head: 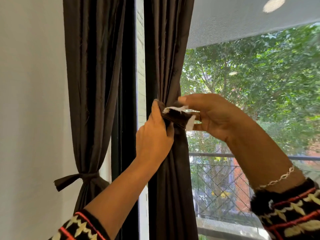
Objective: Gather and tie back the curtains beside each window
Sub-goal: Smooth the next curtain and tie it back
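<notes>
The right curtain (169,170) and the left curtain (90,84) are made of dark cloth with a soft shine. The band (174,116) is sewn from the same cloth, with white fuzzy patches (190,122) on it. The wall (31,101) is painted matt and smooth. A fine mesh screen (242,32) is seen far right. The bracelet (277,179) is shiny metal, and the sleeve (290,210) is woolly knit.
</notes>
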The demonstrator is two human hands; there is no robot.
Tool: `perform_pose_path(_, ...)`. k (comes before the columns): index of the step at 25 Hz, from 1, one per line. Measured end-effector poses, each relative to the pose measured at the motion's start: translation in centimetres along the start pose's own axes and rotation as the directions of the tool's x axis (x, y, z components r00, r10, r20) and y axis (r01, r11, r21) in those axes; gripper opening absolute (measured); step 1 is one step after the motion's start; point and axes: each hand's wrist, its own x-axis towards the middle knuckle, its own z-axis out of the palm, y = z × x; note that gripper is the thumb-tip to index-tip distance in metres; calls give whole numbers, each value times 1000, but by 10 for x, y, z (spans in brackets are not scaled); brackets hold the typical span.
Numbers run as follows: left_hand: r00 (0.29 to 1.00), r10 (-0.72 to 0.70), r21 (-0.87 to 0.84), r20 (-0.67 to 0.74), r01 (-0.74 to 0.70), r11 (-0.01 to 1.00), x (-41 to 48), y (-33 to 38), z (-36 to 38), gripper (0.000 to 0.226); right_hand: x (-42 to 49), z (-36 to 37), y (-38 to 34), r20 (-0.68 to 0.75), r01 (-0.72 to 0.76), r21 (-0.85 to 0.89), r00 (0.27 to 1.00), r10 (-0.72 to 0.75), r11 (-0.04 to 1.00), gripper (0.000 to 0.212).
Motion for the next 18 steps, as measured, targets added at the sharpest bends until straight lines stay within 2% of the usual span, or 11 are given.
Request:
perform_pose_path(2, 997, -34, 0, 70, 34, 999, 0, 2, -2, 76, -1, 8, 2, 10, 83, -147, 997, -83, 986, 15)
perform_pose_path(4, 994, -38, -107, 106, 50, 993, -6, 4, -10, 85, -1, 14, 3, 15, 131, -189, 991, -131, 973, 32)
perform_pose_path(6, 996, 83, -185, 11, -80, 980, -16, 9, -23, 86, -1, 16, 4, 5, 171, -216, 985, -174, 961, 44)
perform_pose_path(8, 954, 280, -50, -104, -286, 957, -19, 10, -33, 72, -1, 17, 5, 23, 222, -249, 974, -224, 943, 43)
perform_pose_path(10, 923, 364, 54, -127, -360, 931, -12, 9, -44, 45, -2, 17, 4, 50, 243, -254, 970, -238, 936, 42)
perform_pose_path(13, 941, 329, 61, -85, -324, 944, 5, 10, -56, 18, -4, 16, 1, 116, 212, -227, 975, -189, 951, 46)
perform_pose_path(16, 955, 294, 43, 46, -296, 954, 15, 11, -61, 18, -5, 12, 1, 149, 200, -260, 975, -165, 945, 57)
perform_pose_path(18, 955, 289, 26, 72, -292, 956, 19, 11, -62, 19, -4, 11, 1, 147, 196, -280, 976, -160, 940, 65)
